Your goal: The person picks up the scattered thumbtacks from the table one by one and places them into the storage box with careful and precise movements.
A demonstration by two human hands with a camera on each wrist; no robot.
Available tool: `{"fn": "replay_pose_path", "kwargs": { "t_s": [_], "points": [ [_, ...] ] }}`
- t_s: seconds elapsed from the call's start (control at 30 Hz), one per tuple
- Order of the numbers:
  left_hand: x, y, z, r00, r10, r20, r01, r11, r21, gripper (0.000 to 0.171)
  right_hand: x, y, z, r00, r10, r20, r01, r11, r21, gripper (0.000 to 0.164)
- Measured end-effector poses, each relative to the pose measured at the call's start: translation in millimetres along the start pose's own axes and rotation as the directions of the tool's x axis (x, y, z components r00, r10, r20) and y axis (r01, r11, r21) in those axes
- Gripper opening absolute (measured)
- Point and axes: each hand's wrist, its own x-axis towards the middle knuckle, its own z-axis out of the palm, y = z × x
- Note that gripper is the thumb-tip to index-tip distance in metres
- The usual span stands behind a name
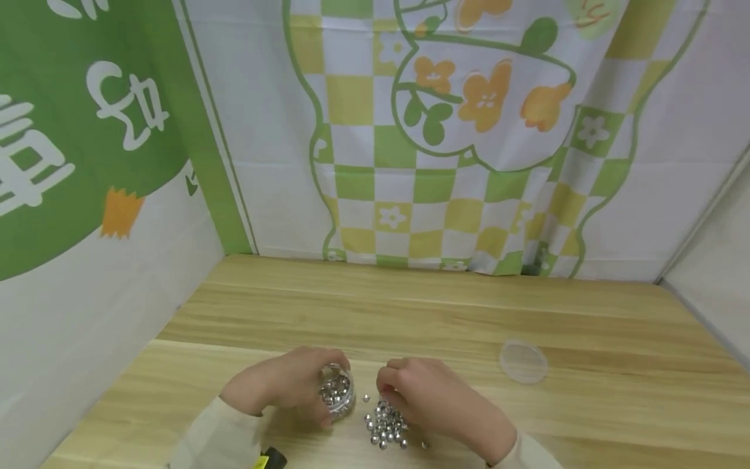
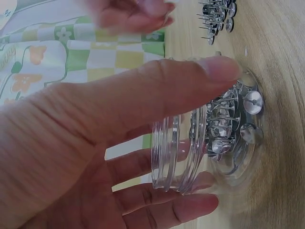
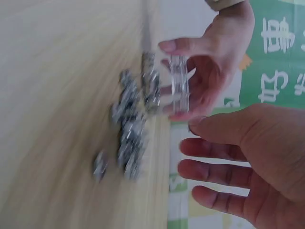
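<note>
My left hand point(image 1: 299, 381) grips a clear round jar point(image 2: 178, 157) standing on the table, thumb on one side and fingers round the other. Silver thumbtacks point(image 2: 224, 126) lie inside it. Just right of the jar, a loose pile of silver thumbtacks point(image 1: 387, 426) rests on the wood, with a few strays around it. Over the pile's far side is my right hand point(image 1: 424, 394). In the right wrist view this hand point(image 3: 267, 152) pinches a small dark piece at the thumb tip, apparently a thumbtack; blur hides its details.
A clear round lid point(image 1: 523, 361) lies flat on the wooden table point(image 1: 586, 417), right of the hands. A black and yellow object point(image 1: 271, 459) shows by the left sleeve at the bottom edge. Patterned cloth point(image 1: 410, 195) hangs behind the table.
</note>
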Motion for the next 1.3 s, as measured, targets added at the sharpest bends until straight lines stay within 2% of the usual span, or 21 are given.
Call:
{"fn": "replay_pose_path", "kwargs": {
  "t_s": [0.23,0.37,0.7,0.87,1.0,1.13,1.3],
  "points": [
    [0.2,0.9,-1.0,0.999,-0.041,0.010,0.041,0.999,0.013,0.073,25,-13,-1,1.000,-0.025,-0.016,0.026,1.000,0.018,0.007],
    [0.4,-1.6,-0.6,1.000,-0.021,0.001,0.021,0.999,0.026,0.073,33,-14,2,1.000,-0.019,-0.022,0.020,0.999,0.039,0.005],
    [0.8,-1.7,-1.2,0.998,-0.068,0.020,0.068,0.997,-0.035,0.066,50,-18,12,0.999,-0.034,-0.037,0.037,0.996,0.077,0.008],
    [1.2,0.4,-0.3,0.995,-0.101,0.000,0.101,0.995,-0.023,0.069,43,-8,9,0.999,-0.030,-0.042,0.034,0.993,0.111,0.009],
    [1.8,3.1,0.4,0.991,-0.132,-0.016,0.132,0.991,0.000,0.071,28,7,6,0.998,-0.011,-0.054,0.017,0.994,0.106,0.007],
    [0.8,4.0,0.5,0.989,-0.143,-0.028,0.143,0.989,0.025,0.072,10,18,5,0.999,0.035,-0.030,-0.031,0.992,0.120,0.006],
    [-1.1,3.5,0.2,0.989,-0.147,-0.028,0.148,0.989,0.012,0.072,-6,27,6,0.998,0.068,-0.010,-0.066,0.989,0.131,0.006]
  ]
}}
